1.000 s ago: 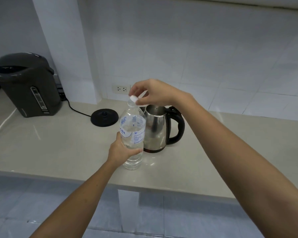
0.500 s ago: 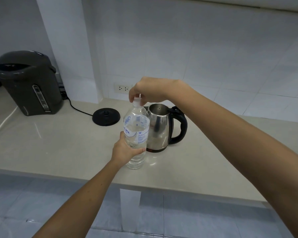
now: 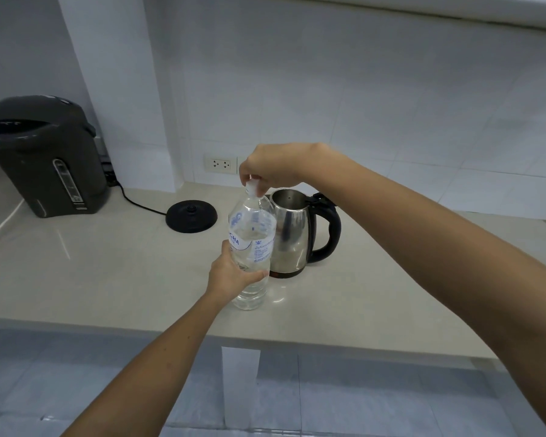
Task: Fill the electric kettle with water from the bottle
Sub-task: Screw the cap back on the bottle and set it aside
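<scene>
A clear plastic water bottle (image 3: 252,234) with a blue and white label stands upright on the counter. My left hand (image 3: 230,274) grips its lower body. My right hand (image 3: 273,167) is over the top, its fingertips pinching the white cap (image 3: 252,187) on the neck. Right behind the bottle stands the stainless steel electric kettle (image 3: 292,234) with a black handle pointing right. Its lid is open and the inside shows.
The kettle's round black base (image 3: 191,216) lies to the left, its cord running to a dark thermo pot (image 3: 44,156) by the wall. A wall socket (image 3: 220,164) sits behind. The counter's front edge (image 3: 297,342) is near me, with tiled floor below.
My right hand has turned over the bottle top, from fingers spread beside the cap to a closed pinch on it. The bottle stays upright in my left hand.
</scene>
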